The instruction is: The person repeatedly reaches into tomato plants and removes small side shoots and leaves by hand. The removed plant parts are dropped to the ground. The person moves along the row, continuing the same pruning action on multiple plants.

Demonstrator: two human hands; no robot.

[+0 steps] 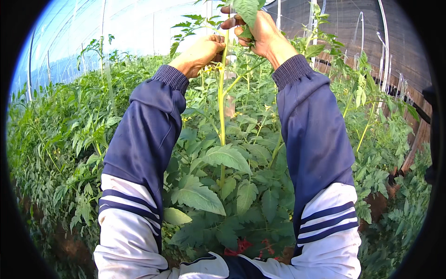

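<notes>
A tall tomato stem (221, 104) rises upright before me, with yellow flowers (208, 68) just under my hands. My left hand (204, 52) pinches the stem near its upper part, thumb and fingertips against it. Higher up and to the right, my right hand (263, 36) has its fingers reaching across the stem and a clear plastic strip (230, 66) that runs along it. A tomato leaf (246, 12) hides part of those fingers, so their exact grip is unclear. A side branch (244, 75) forks off to the right below my right hand.
Dense tomato foliage (59, 139) stands on the left, with more plants (376, 139) on the right. White support poles (386, 52) and hanging strips rise among them. A dark sheet wall (355, 31) closes the right side; translucent greenhouse film (132, 24) spans the left. Something red (240, 247) lies low near my body.
</notes>
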